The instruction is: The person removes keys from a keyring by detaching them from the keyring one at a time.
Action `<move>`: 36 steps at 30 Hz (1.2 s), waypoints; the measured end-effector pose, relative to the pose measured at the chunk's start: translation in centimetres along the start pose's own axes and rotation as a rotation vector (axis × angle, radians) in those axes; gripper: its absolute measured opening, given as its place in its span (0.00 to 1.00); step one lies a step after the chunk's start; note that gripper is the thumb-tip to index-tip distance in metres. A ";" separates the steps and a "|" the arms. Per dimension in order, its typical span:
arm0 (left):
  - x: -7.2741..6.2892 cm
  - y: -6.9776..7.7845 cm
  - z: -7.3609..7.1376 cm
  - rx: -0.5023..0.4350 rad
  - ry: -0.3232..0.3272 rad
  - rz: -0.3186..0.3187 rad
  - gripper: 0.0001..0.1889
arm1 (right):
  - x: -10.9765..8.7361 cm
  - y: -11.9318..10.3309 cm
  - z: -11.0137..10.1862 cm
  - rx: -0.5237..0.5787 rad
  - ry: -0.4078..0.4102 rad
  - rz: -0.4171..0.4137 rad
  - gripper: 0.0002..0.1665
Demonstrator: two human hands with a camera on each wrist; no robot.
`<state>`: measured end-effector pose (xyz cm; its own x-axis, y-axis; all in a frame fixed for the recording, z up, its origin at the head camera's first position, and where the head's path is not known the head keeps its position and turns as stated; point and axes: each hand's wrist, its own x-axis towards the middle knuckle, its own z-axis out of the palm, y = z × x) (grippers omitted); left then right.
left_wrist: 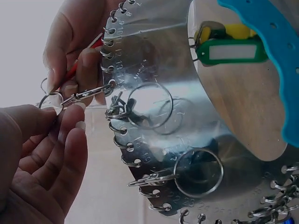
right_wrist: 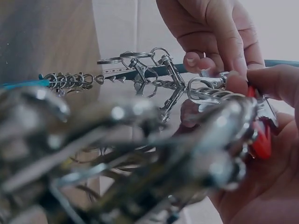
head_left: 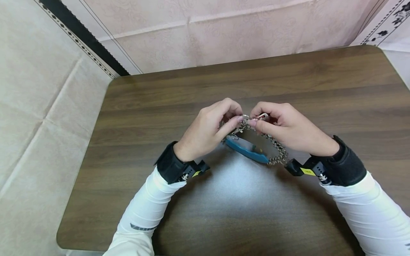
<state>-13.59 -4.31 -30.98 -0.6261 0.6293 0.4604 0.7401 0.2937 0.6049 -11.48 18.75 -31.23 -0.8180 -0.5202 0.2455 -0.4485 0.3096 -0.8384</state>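
Note:
Over the table, a curved metal plate (left_wrist: 154, 56) has numbered holes, small rings along its edge and a blue handle (head_left: 246, 150). My left hand (head_left: 209, 126) pinches a split ring (left_wrist: 52, 99) between thumb and fingers. That ring joins a swivel clasp (left_wrist: 86, 94) hooked to the plate's edge. Right beside it, my right hand (head_left: 286, 124) pinches a small red-and-silver object (right_wrist: 261, 142) at the same edge; I cannot tell its kind. More clasps (left_wrist: 152, 179) with large split rings hang from the plate.
A green key tag (left_wrist: 233, 51) and a yellow one (left_wrist: 239, 31) show through the opening by the blue handle. Beneath the hands spreads a brown wooden table (head_left: 224, 213), its far edge meeting a pale cloth (head_left: 230, 39).

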 end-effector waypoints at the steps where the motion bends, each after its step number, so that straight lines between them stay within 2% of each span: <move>1: 0.0 0.0 0.0 0.001 0.001 0.002 0.04 | 0.0 0.0 0.0 0.001 0.001 -0.004 0.06; 8: 0.1 0.0 0.0 -0.002 0.003 0.016 0.03 | 0.1 0.0 0.3 0.005 -0.002 -0.020 0.06; 17: 0.2 0.2 0.0 0.008 -0.064 0.042 0.07 | 0.1 0.0 0.3 -0.033 -0.009 -0.070 0.08; 24: 0.2 0.0 0.2 0.013 -0.052 0.062 0.06 | 0.2 0.2 0.5 -0.087 0.002 -0.130 0.09; 27: 0.2 -0.1 0.4 0.001 -0.057 0.030 0.05 | 0.2 0.2 0.7 -0.145 0.033 -0.153 0.09; 31: 0.2 -0.1 0.5 -0.043 -0.097 -0.056 0.04 | 0.2 0.2 0.9 -0.201 0.075 -0.169 0.09; 36: 0.2 0.0 0.7 -0.135 -0.129 -0.134 0.04 | 0.2 0.2 1.1 -0.218 0.098 -0.165 0.08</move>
<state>-13.59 -3.70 -31.31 -0.6735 0.6804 0.2889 0.6078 0.2873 0.7403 -11.34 17.81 -31.86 -0.7540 -0.5011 0.4247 -0.6363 0.3966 -0.6617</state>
